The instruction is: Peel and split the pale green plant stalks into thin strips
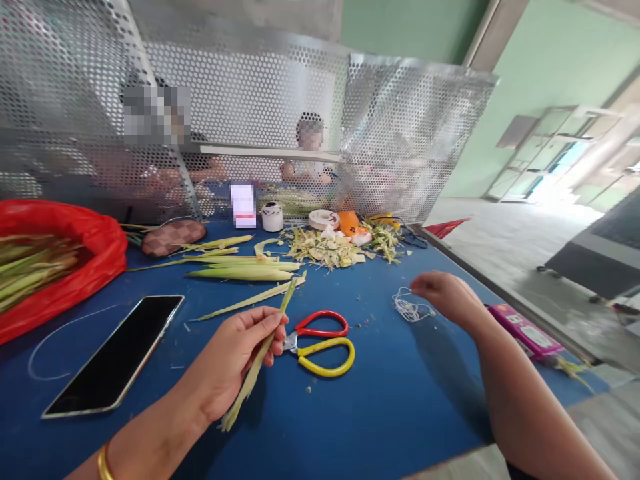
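Observation:
My left hand [253, 340] is closed round a pale green strip of corn husk [254, 380], whose narrow end sticks up past the fingers. Beside that hand lie scissors [325, 357] with one red and one yellow handle loop; the left fingers cover part of the blades. My right hand [443, 293] is above the tabletop at the right, its fingers curled together and slightly blurred. Close to its fingertips is a loose tangle of thin white string [411, 307]. Whatever the right fingers pinch, if anything, does not show. Several green husks [245, 270] lie beyond my left hand.
A red bag [107, 247] of husks stands at the left, near a dark phone [120, 353]. Husk scraps [325, 247], a tape roll [323, 219] and a white spool [272, 217] sit before a perforated metal screen [240, 100]. A magenta box [525, 330] lies by the right edge.

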A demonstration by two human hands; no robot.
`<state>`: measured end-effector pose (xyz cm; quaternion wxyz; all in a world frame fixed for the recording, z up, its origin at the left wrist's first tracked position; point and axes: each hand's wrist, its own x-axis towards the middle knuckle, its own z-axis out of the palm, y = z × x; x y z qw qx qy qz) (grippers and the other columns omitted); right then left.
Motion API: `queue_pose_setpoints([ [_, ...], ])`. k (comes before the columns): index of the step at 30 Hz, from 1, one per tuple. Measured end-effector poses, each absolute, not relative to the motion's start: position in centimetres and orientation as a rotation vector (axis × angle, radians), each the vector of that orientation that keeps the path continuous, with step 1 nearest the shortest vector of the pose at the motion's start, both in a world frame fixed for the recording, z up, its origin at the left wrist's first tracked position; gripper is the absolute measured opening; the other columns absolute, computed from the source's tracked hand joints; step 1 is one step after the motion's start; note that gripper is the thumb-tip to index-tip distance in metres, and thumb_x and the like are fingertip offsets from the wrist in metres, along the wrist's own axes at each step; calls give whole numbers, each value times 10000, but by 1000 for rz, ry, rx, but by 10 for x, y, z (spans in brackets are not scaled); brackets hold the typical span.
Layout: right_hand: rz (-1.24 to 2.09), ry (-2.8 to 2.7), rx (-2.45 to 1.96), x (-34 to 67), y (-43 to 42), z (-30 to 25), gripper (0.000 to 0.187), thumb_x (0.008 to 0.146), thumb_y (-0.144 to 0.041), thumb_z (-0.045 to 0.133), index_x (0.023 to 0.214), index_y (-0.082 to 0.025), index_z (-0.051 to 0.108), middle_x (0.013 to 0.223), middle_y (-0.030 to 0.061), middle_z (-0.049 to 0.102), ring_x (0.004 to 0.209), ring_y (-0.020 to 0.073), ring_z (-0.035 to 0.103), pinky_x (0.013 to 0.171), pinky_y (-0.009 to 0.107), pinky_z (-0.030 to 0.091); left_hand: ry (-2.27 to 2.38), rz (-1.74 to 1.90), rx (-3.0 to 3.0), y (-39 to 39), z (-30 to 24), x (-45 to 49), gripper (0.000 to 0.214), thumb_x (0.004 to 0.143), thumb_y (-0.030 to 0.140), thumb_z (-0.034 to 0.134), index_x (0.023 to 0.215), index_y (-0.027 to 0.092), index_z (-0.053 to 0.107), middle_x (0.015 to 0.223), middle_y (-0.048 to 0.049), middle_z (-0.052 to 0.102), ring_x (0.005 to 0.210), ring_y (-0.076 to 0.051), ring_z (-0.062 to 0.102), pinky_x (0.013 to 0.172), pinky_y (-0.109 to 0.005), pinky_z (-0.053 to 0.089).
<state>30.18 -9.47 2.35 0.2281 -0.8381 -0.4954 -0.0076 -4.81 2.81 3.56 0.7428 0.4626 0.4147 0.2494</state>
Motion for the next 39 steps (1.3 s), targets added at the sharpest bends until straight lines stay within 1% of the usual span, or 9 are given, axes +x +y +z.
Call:
queue_pose_setpoints([
  [4, 40, -1366, -2326, 329, -113, -8, 45, 630, -251, 647, 609, -228, 678, 585, -8, 605, 542, 157, 551, 527, 261, 374, 901, 519, 1034, 27, 36, -48, 161, 760, 290, 716, 763, 142, 652, 659, 3, 590, 551, -80, 538, 465, -158, 415],
  [9, 74, -1331, -2188, 331, -111, -25, 91, 664, -248, 615, 579, -220, 604, 643, -5, 575, 573, 152, 518, 563, 274, 366, 901, 529, 1082, 29, 36, -45, 190, 735, 308, 741, 752, 143, 649, 646, 10, 587, 555, -79, 543, 473, -155, 416],
  [17, 221, -1144, -1765, 312, -108, 15, 210, 790, -419, 548, 720, -222, 522, 711, 44, 666, 727, 203, 604, 716, 342, 454, 914, 559, 1270, 24, 55, -42, 235, 748, 373, 709, 761, 147, 644, 653, 0, 621, 581, -96, 576, 503, -171, 432],
  [21, 505, -1190, -1581, 274, -98, 39, 274, 744, -465, 633, 724, -206, 546, 630, 5, 624, 581, 159, 586, 618, 317, 477, 879, 494, 1394, 10, 71, -26, 194, 774, 339, 676, 805, 147, 667, 614, -22, 646, 572, -110, 584, 490, -177, 424],
  [25, 747, -1280, -1449, 227, -75, 53, 238, 700, -406, 681, 741, -190, 591, 614, -4, 628, 522, 125, 543, 539, 280, 454, 764, 422, 1354, 0, 76, 4, 134, 766, 273, 690, 811, 150, 662, 813, -66, 715, 692, -147, 671, 543, -198, 473],
  [28, 808, -1315, -1381, 200, -58, 56, 171, 694, -332, 688, 742, -191, 605, 601, -24, 614, 530, 115, 532, 537, 264, 434, 716, 335, 1310, 1, 70, 23, 170, 774, 310, 695, 791, 146, 656, 696, -62, 698, 676, -169, 687, 618, -247, 522],
  [32, 820, -1271, -1350, 188, -45, 58, 174, 683, -321, 702, 739, -194, 598, 573, -56, 561, 497, 97, 495, 504, 250, 389, 586, 318, 1217, 5, 64, 31, 180, 741, 301, 739, 793, 144, 668, 923, -74, 715, 742, -162, 695, 636, -250, 542],
  [36, 891, -1221, -1342, 196, -47, 58, 223, 641, -350, 724, 724, -181, 603, 616, -32, 597, 550, 103, 521, 559, 260, 423, 583, 367, 1165, 10, 63, 30, 94, 795, 221, 679, 763, 135, 656, 745, -35, 677, 640, -132, 670, 605, -235, 544],
  [39, 935, -1196, -1361, 204, -53, 60, 247, 644, -378, 716, 742, -174, 617, 613, -15, 611, 535, 106, 522, 550, 268, 430, 611, 414, 1157, 17, 59, 31, 62, 808, 194, 663, 780, 138, 657, 761, -33, 674, 634, -120, 664, 578, -208, 532],
])
